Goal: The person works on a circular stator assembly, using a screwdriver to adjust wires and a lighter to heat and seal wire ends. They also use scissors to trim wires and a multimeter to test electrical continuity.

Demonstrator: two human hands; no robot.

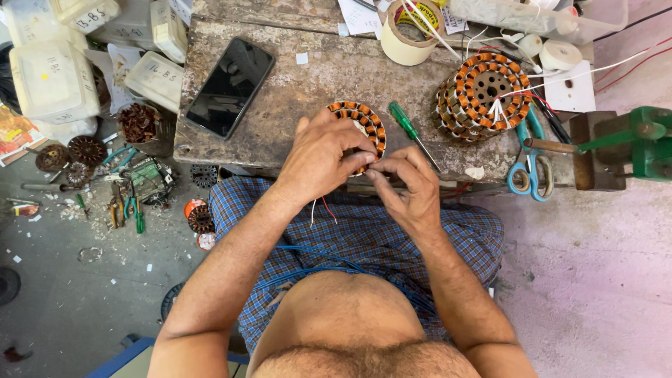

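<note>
Centre of frame, at the near edge of the worn bench (315, 77): a small wound stator (360, 126), ringed with orange-copper coils, is gripped by the left hand (318, 161) from above. The right hand (409, 185) is pinched at the stator's lower rim; what is pinched is hidden. Thin wires hang below. Just right of the stator a green-handled screwdriver (409, 129) is laid. Upper right: stacked stators (483, 94). Upper left: a dark phone (229, 87). Right: blue-handled scissors (530, 164).
</note>
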